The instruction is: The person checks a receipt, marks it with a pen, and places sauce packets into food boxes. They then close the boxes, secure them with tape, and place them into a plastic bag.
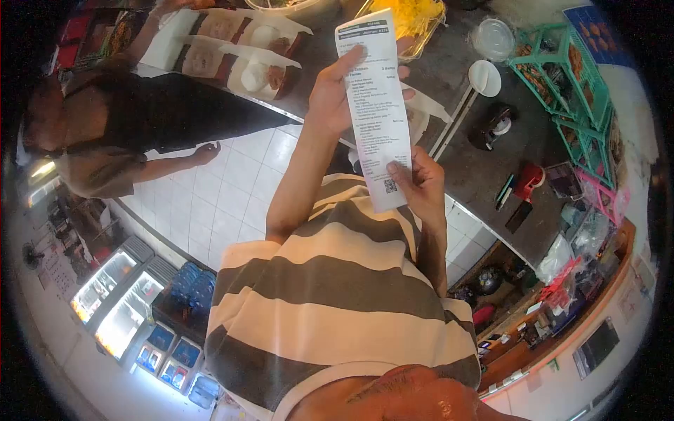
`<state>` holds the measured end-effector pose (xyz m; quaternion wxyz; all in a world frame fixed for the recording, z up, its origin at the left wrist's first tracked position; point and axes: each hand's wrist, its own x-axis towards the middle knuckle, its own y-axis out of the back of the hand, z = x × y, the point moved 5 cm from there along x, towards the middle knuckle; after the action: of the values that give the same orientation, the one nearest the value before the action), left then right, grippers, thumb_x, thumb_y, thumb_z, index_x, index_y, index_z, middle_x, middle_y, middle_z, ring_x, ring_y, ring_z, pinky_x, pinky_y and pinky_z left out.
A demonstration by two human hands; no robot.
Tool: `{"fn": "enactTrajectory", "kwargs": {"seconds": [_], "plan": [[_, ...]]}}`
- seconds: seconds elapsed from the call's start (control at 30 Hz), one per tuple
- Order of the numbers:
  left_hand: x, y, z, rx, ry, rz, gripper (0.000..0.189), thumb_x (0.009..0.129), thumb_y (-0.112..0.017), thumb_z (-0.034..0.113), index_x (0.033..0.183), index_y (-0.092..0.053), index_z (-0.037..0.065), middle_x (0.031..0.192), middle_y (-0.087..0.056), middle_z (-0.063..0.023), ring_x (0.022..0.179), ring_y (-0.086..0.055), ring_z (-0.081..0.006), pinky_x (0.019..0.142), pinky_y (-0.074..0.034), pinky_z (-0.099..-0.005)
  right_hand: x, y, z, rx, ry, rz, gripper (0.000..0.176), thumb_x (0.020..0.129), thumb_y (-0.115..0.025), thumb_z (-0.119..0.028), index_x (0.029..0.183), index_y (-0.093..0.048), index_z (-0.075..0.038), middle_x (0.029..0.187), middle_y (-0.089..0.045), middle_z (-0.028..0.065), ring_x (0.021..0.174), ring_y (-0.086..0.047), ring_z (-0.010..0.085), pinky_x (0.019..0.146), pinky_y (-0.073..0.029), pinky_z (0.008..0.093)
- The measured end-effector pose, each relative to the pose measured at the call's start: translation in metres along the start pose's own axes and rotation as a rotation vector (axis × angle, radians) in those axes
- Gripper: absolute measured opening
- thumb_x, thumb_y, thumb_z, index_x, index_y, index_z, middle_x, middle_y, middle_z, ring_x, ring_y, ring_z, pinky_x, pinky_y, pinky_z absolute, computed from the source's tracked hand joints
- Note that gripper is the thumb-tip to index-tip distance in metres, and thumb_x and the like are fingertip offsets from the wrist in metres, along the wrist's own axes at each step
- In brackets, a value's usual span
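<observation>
A long printed paper receipt point(380, 133) with a QR code near its bottom is held up in front of my striped shirt. My left hand point(334, 95) grips its upper part, thumb on the printed side and fingertips showing past the far edge. Lower down, my right hand point(424, 188) pinches the bottom part, its thumb on the front near the QR code. Behind the receipt, a paper food box point(430, 112) on the counter is partly hidden.
Open food boxes point(258, 76) with white rice line the counter point(484, 184). Yellow shreds point(414, 15) fill a clear container. Toward the right are green baskets point(597, 140), a white ladle point(484, 78) and a red tape dispenser point(528, 182). A person point(91, 130) stands at left.
</observation>
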<state>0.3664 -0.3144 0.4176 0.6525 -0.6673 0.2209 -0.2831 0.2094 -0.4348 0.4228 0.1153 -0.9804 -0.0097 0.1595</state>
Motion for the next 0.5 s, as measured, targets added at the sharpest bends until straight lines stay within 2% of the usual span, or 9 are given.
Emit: {"fn": "enactTrajectory", "kwargs": {"seconds": [0.5], "plan": [[0.007, -0.012, -0.011, -0.033, 0.018, -0.082, 0.064, 0.101, -0.051, 0.031, 0.152, -0.027, 0.001, 0.156, -0.034, -0.0214, 0.121, -0.058, -0.0366, 0.103, -0.046, -0.0632, -0.006, 0.008, -0.012, -0.097, 0.015, -0.039, 0.029, 0.095, -0.067, -0.005, 0.122, -0.061, 0.003, 0.104, -0.073, 0.0125, 0.094, -0.069, 0.0129, 0.080, -0.055, 0.0283]]}}
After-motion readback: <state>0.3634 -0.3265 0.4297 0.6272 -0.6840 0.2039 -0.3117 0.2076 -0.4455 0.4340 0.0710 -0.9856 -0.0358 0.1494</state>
